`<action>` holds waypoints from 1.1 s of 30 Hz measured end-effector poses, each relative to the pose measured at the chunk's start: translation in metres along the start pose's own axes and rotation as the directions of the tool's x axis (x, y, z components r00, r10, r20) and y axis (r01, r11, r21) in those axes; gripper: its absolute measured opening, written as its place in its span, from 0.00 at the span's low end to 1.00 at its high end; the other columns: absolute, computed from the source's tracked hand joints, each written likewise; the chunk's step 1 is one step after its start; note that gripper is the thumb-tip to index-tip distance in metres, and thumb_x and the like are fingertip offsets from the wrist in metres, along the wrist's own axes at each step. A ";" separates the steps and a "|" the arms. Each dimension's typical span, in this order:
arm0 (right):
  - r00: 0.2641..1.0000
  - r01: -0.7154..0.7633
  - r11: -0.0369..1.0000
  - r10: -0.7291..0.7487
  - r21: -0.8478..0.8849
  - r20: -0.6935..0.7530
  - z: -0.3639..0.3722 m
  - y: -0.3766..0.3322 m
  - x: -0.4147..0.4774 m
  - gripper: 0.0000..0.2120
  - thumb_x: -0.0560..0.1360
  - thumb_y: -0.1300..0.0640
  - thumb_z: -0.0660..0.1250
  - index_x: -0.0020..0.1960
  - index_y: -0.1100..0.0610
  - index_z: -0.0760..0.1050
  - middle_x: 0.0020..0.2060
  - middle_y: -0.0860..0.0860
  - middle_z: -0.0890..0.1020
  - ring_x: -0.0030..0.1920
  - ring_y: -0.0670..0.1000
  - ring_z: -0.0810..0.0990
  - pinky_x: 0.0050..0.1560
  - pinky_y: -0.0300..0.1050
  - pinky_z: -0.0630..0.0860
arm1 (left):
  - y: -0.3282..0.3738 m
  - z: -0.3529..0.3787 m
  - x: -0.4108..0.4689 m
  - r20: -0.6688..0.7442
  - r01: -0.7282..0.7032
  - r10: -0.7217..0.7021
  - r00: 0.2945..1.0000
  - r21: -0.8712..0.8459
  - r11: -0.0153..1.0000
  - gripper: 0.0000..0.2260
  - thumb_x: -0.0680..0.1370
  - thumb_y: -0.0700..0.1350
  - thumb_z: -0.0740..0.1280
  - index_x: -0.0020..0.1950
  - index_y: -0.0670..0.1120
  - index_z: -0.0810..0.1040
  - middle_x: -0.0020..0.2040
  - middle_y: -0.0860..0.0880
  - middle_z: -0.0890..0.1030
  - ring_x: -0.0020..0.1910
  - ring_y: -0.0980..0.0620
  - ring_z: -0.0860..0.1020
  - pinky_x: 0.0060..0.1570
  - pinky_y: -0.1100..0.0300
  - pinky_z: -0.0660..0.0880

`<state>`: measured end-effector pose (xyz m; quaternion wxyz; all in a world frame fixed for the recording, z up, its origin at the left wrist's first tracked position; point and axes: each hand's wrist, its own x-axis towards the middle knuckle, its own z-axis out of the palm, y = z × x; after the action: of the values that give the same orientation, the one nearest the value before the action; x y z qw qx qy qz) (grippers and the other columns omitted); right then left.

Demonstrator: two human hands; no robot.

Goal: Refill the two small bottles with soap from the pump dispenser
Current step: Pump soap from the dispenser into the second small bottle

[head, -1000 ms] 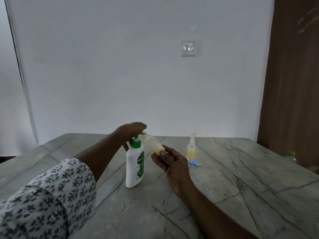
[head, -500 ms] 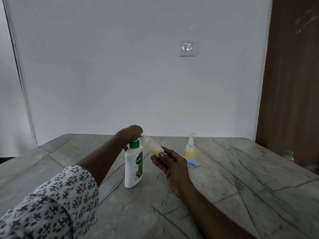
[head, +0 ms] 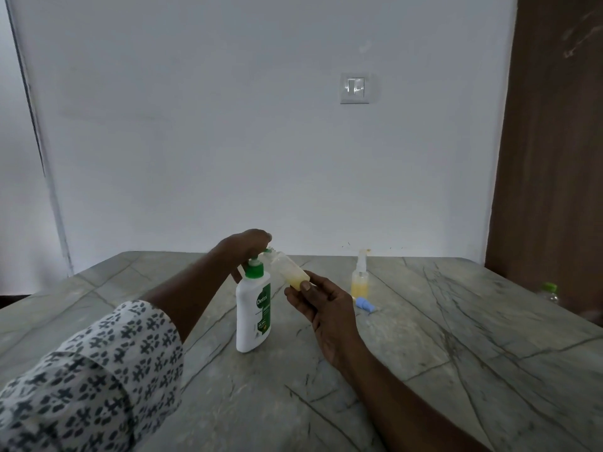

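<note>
Head view, single frame. I logged the white plastic pump dispenser (head: 253, 318), green at collar and pump head, standing upright on the grey veined stone table (head: 456, 353), near its middle. The left hand (head: 244, 247) lay over the pump head from above, fingers curled down over it and thumb hanging beside the neck. A black-and-white patterned sleeve (head: 91, 380) covered that forearm at lower left.

The right hand (head: 321, 300) gripped a small clear plastic bottle (head: 288, 270) by its bottom end, thumb on top and fingers wrapped beneath. This bottle was off the table and tilted, its mouth up against the green nozzle just right of the pump head. Pale yellow soap sat in its lower end, by the thumb. I could not tell whether soap was flowing.

A second small clear bottle (head: 360, 282), with a white spray top and yellow liquid in its lower part, stood upright on the table further back and right, apart from both hands. A small blue cap (head: 363, 303) lay on its side just in front of it. A green-capped bottle (head: 548, 291) showed at the far right, blurred. A white wall switch (head: 355, 88) was behind.
</note>
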<state>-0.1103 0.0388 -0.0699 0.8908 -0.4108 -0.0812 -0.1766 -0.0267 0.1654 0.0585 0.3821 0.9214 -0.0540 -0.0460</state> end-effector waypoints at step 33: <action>1.000 -0.011 1.000 0.011 0.001 0.003 -0.002 0.005 -0.003 0.13 0.77 0.69 0.64 0.61 0.67 0.75 0.48 0.59 0.86 0.48 0.61 0.85 0.48 0.46 0.83 | -0.006 0.007 0.003 0.015 0.041 -0.041 0.999 -0.003 0.999 0.11 0.81 0.48 0.57 0.55 0.41 0.70 0.57 0.37 0.75 0.54 0.37 0.78 0.52 0.44 0.78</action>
<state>-0.1117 0.0406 -0.0756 0.8920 -0.4108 -0.0802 -0.1709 -0.0237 0.1646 0.0495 0.3821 0.9213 -0.0382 -0.0608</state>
